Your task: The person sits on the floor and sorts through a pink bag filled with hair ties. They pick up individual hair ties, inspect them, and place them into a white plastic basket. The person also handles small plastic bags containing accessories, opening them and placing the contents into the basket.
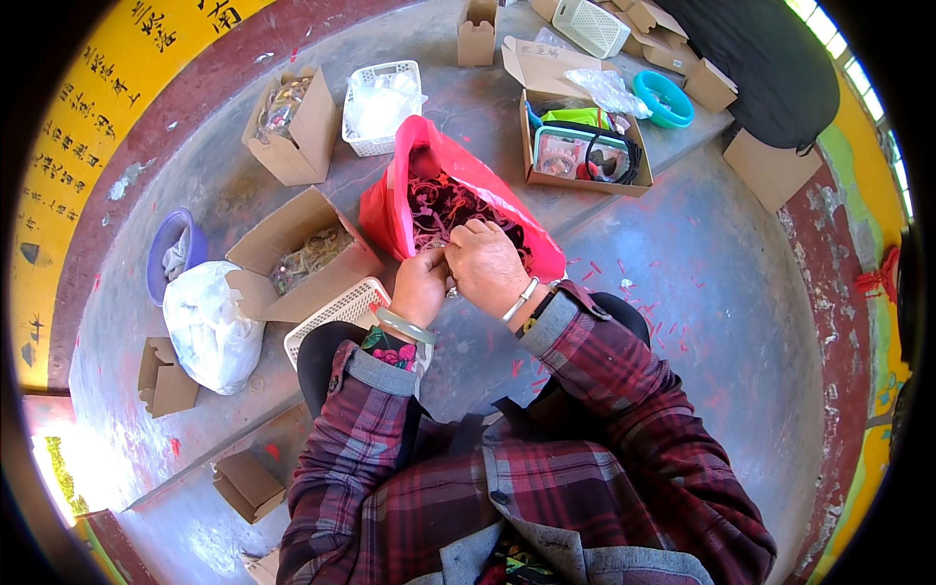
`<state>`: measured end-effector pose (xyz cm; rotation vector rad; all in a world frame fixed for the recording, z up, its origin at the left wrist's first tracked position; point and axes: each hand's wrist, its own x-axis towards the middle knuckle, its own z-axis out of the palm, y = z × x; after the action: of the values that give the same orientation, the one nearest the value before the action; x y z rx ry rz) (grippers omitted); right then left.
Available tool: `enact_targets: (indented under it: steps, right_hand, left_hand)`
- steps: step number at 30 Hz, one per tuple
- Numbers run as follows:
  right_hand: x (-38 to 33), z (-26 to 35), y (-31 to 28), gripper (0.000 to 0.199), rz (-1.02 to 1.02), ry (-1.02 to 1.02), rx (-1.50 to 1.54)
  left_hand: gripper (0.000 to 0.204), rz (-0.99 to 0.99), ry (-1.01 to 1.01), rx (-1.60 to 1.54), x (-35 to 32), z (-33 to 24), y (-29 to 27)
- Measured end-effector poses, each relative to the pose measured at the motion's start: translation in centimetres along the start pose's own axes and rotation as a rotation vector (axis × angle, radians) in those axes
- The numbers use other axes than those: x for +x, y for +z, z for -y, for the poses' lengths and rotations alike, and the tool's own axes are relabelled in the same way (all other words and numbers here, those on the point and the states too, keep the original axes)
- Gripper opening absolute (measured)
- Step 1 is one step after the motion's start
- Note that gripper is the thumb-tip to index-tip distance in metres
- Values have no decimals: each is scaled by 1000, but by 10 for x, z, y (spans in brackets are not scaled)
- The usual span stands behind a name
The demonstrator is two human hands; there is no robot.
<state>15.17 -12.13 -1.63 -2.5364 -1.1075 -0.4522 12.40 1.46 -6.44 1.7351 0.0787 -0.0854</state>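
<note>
A bright red-pink plastic bag (385, 207) stands wide-mouthed on the floor in front of me. Inside it is a tangle of dark red and pink cord-like pieces (450, 203). Over the bag's near side, my left hand (421, 289) and my right hand (487, 267) meet, fingers closed and fingertips together. A small thing seems pinched between them, but the fingers hide what it is. Just left of my left hand is a white perforated basket (331, 314), partly covered by my knee.
Left of the bag are an open cardboard box (304, 255) with small plastic packets, a white plastic sack (214, 322) and a purple basin (159, 255). Farther off stand a white basket (369, 146), a filled cardboard box (639, 177) and a turquoise basin (665, 115). Red scraps (663, 330) litter the floor at right.
</note>
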Motion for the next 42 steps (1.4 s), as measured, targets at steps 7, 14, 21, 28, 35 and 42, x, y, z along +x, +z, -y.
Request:
enact_targets:
  steps: [7, 14, 21, 28, 35, 42]
  right_hand:
    - [0, 2, -3, 9, 59, 13, -40]
    - [0, 3, -4, 9, 66, 16, -48]
    - [-1, 2, -3, 10, 69, 27, -48]
    - [0, 3, -3, 9, 62, 42, -44]
    - [-1, 5, -2, 9, 45, 47, -61]
    - [-1, 3, -1, 8, 9, 35, -53]
  left_hand:
    - [18, -7, -16, 8, -3, 0, 3]
    - [18, 6, -23, 3, -1, 6, 2]
    - [18, -3, 0, 77, -3, -1, 4]
    - [17, -6, -38, -28, -1, 5, 5]
    - [18, 0, -46, -115, 0, 9, 6]
    - [18, -2, -64, -151, 4, 21, 5]
